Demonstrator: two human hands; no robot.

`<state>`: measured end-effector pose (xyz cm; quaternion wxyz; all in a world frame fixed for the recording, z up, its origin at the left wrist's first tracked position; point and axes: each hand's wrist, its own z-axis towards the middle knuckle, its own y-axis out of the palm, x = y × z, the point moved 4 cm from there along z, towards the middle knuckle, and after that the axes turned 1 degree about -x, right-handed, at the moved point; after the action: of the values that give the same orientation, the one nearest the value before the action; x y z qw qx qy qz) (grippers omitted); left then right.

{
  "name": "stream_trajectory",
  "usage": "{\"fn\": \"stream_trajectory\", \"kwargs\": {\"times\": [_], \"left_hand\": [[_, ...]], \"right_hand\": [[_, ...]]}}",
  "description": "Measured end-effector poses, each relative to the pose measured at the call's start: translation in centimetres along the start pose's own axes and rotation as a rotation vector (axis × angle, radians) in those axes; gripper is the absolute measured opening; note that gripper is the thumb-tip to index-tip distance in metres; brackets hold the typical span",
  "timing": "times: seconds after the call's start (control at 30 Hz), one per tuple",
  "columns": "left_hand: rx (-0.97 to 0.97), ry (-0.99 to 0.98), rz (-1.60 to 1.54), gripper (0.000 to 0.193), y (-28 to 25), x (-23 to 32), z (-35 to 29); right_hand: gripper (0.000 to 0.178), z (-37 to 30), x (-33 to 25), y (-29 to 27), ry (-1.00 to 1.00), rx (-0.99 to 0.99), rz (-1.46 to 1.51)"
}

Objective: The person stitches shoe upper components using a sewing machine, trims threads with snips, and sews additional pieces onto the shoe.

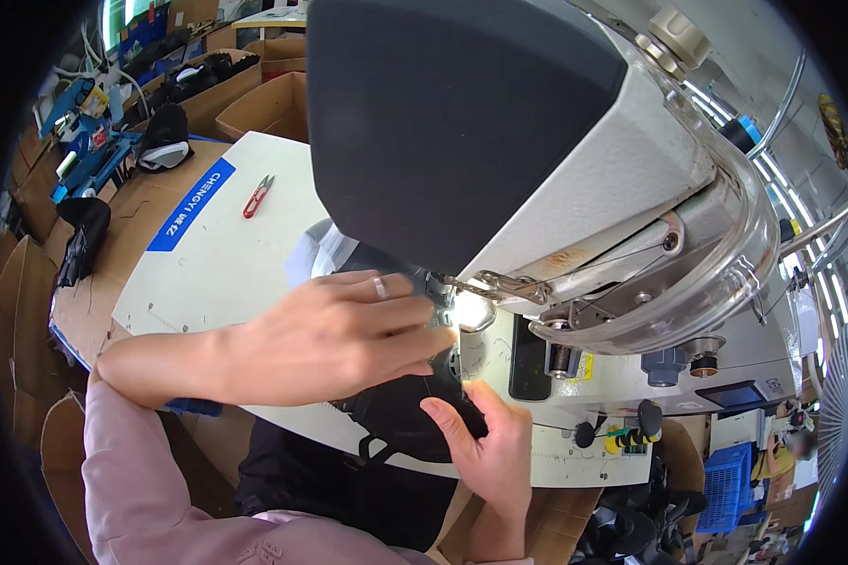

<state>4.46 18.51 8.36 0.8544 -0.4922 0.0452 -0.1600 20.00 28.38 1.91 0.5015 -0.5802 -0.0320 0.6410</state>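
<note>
A black shoe upper (400,410) with a pale lining (322,252) and a small loop lies on the white table under the head of a sewing machine (598,202). My left hand (349,334), a ring on one finger, reaches across it from the left. Its fingers are spread and stretched toward the lit needle area, slightly blurred, and they hide part of the upper. Along the upper's right edge, my right hand (485,438) pinches the material between thumb and forefinger. The needle itself is lost in the lamp's glare (471,311).
Red-handled thread snips (258,198) lie on the table (207,287) at the left. A dark phone-like slab (530,363) rests right of the needle area. Cardboard boxes (275,105) stand behind, and more black uppers (165,137) lie at the far left. A blue crate (725,485) is at lower right.
</note>
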Motion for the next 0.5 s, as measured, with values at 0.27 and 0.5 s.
{"fn": "stream_trajectory", "kwargs": {"times": [0.27, 0.5], "left_hand": [[-0.073, -0.082, 0.071, 0.026, 3.2, -0.4, 0.3], [0.17, -0.255, 0.342, 0.025, 4.2, 2.0, -1.9]], "right_hand": [[0.035, -0.5, 0.2, 0.8, 0.013, -0.013, -0.034], [0.032, -1.1, 0.5, 1.1, 0.013, 0.095, 0.046]]}}
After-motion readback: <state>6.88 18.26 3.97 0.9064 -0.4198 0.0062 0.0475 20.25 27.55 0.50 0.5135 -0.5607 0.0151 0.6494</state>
